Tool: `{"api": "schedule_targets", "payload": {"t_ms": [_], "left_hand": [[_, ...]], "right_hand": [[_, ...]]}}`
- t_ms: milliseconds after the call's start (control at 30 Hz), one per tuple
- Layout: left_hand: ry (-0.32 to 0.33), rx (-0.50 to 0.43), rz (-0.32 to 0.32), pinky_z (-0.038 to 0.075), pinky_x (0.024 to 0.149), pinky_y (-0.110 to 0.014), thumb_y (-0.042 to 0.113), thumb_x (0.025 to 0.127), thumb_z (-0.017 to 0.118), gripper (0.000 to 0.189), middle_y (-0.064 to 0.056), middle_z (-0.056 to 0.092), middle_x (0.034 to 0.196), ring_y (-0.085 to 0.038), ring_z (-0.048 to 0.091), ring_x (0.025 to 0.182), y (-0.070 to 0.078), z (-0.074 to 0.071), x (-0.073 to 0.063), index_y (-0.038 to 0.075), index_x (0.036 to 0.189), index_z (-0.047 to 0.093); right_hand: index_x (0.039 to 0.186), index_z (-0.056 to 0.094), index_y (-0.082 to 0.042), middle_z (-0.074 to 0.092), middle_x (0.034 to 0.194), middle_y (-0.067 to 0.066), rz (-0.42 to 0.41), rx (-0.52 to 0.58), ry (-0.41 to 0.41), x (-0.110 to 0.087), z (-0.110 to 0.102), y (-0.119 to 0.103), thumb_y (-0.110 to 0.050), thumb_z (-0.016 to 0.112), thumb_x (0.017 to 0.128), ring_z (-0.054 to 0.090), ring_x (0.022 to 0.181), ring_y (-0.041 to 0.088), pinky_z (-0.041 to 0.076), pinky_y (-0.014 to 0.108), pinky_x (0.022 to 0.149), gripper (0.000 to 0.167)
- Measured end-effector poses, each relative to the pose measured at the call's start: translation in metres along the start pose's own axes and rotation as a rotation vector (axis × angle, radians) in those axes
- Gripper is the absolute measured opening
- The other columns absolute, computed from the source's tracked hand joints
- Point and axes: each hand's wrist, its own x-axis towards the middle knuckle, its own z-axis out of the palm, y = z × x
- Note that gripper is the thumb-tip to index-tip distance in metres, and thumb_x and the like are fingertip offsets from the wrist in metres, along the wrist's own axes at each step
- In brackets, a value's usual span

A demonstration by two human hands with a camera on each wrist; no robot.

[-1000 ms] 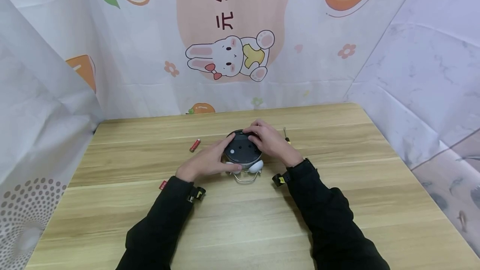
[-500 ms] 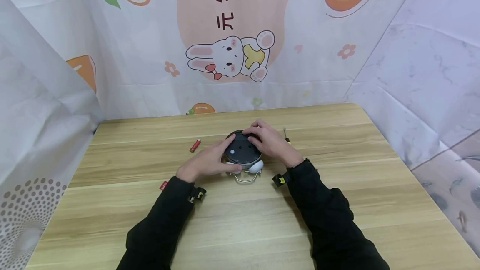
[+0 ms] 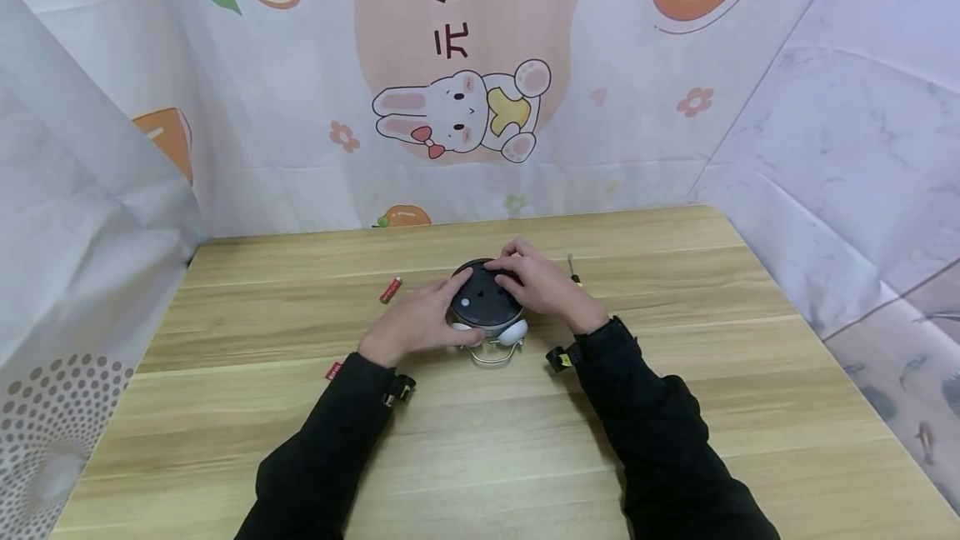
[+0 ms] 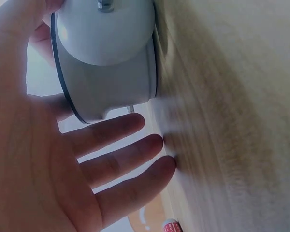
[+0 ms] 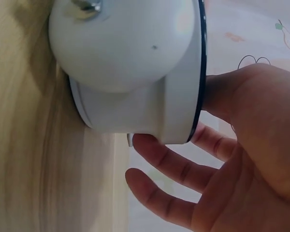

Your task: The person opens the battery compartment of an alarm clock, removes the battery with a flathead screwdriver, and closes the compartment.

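Observation:
A twin-bell alarm clock [image 3: 486, 305] lies face down on the table, its black back up and its wire handle toward me. My left hand [image 3: 422, 319] spans its left side, thumb by the bells and index finger at the back's edge; the other fingers stretch past the white case [image 4: 106, 84] in the left wrist view. My right hand [image 3: 545, 283] holds the far right side, its thumb and index finger on the black back. In the right wrist view, a fingertip sits against the case's side below a white bell [image 5: 121, 43].
Left of the clock lies a red battery [image 3: 391, 290] on the wooden table [image 3: 495, 457]. A second red piece [image 3: 333, 370] is partly hidden by the left sleeve. Behind the right hand lies a small screwdriver [image 3: 574, 270]. A printed cloth [image 3: 285, 107] hangs along the back edge.
My left wrist and forearm have shifted very slightly right, uncovering a bit more of the red piece by the sleeve. The clock and the right hand stay in place.

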Motion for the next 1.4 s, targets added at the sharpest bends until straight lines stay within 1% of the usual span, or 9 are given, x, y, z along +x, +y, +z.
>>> {"api": "schedule_targets", "payload": {"t_ms": [200, 467, 600, 733, 967, 1133, 1233, 1300, 1400], "left_hand": [[0.023, 0.009, 0.012, 0.047, 0.100, -0.045, 0.067, 0.079, 0.071, 0.105, -0.017, 0.049, 0.149, -0.031, 0.055, 0.127, 0.000, 0.000, -0.001, 0.022, 0.163, 0.027], [0.062, 0.144, 0.023, 0.051, 0.091, -0.044, 0.074, 0.078, 0.067, 0.106, -0.017, 0.055, 0.143, -0.033, 0.061, 0.118, 0.003, 0.003, 0.000, 0.021, 0.162, 0.029], [0.071, 0.189, 0.002, 0.052, 0.086, -0.043, 0.080, 0.079, 0.060, 0.106, -0.016, 0.057, 0.141, -0.032, 0.062, 0.114, 0.005, 0.004, 0.001, 0.023, 0.162, 0.030], [0.052, 0.150, -0.031, 0.050, 0.090, -0.043, 0.084, 0.085, 0.048, 0.099, -0.015, 0.055, 0.143, -0.031, 0.060, 0.116, 0.005, 0.003, 0.000, 0.025, 0.162, 0.029], [-0.005, 0.030, -0.027, 0.043, 0.106, -0.047, 0.080, 0.092, 0.040, 0.090, -0.013, 0.040, 0.157, -0.029, 0.046, 0.136, 0.003, -0.003, -0.003, 0.026, 0.163, 0.025], [0.007, 0.008, 0.079, 0.040, 0.110, -0.047, 0.063, 0.096, 0.053, 0.084, -0.013, 0.035, 0.159, -0.031, 0.039, 0.142, 0.000, -0.010, -0.005, 0.015, 0.161, 0.030], [0.010, -0.007, 0.144, 0.039, 0.111, -0.047, 0.057, 0.090, 0.066, 0.094, -0.012, 0.030, 0.162, -0.030, 0.035, 0.145, -0.002, -0.014, -0.006, 0.011, 0.162, 0.027], [0.005, -0.020, 0.157, 0.038, 0.112, -0.046, 0.061, 0.082, 0.074, 0.108, -0.011, 0.023, 0.165, -0.029, 0.031, 0.147, -0.002, -0.015, -0.006, 0.011, 0.163, 0.023], [0.003, -0.018, 0.166, 0.036, 0.113, -0.046, 0.067, 0.070, 0.083, 0.128, -0.011, 0.014, 0.168, -0.029, 0.025, 0.150, -0.003, -0.013, -0.005, 0.010, 0.163, 0.016]], "right_hand": [[0.132, 0.067, -0.002, 0.049, 0.119, 0.015, 0.001, -0.009, -0.016, 0.001, 0.002, 0.000, -0.009, 0.058, 0.104, 0.054, 0.093, 0.025, 0.049, 0.037, 0.083, 0.031], [0.134, 0.066, -0.001, 0.049, 0.120, 0.014, -0.008, -0.079, -0.002, -0.004, 0.001, -0.007, -0.009, 0.058, 0.103, 0.059, 0.090, 0.022, 0.050, 0.034, 0.080, 0.032], [0.138, 0.064, -0.004, 0.048, 0.124, 0.013, -0.006, -0.147, -0.008, -0.007, 0.001, -0.008, -0.010, 0.057, 0.104, 0.058, 0.079, 0.019, 0.050, 0.032, 0.073, 0.034], [0.142, 0.060, -0.004, 0.048, 0.127, 0.015, -0.025, -0.190, -0.020, -0.010, 0.002, -0.008, -0.010, 0.055, 0.105, 0.056, 0.073, 0.019, 0.049, 0.032, 0.068, 0.037], [0.150, 0.050, -0.005, 0.054, 0.130, 0.017, -0.068, -0.080, -0.025, -0.014, -0.009, -0.004, -0.009, 0.059, 0.103, 0.059, 0.104, 0.027, 0.050, 0.039, 0.087, 0.048], [0.152, 0.047, -0.007, 0.053, 0.138, 0.017, -0.087, -0.037, -0.062, -0.017, -0.020, 0.001, -0.006, 0.063, 0.100, 0.054, 0.122, 0.029, 0.048, 0.043, 0.098, 0.054], [0.153, 0.045, -0.005, 0.050, 0.143, 0.018, -0.123, -0.029, -0.093, -0.020, -0.024, 0.006, 0.001, 0.065, 0.096, 0.051, 0.130, 0.032, 0.045, 0.045, 0.104, 0.060], [0.154, 0.041, -0.004, 0.046, 0.149, 0.020, -0.143, -0.012, -0.138, -0.025, -0.025, 0.010, 0.006, 0.067, 0.091, 0.046, 0.135, 0.035, 0.043, 0.048, 0.106, 0.069], [0.159, 0.032, -0.006, 0.032, 0.159, 0.020, -0.135, 0.026, -0.242, -0.032, -0.026, 0.013, 0.003, 0.074, 0.085, 0.035, 0.143, 0.037, 0.039, 0.051, 0.110, 0.085]]}}
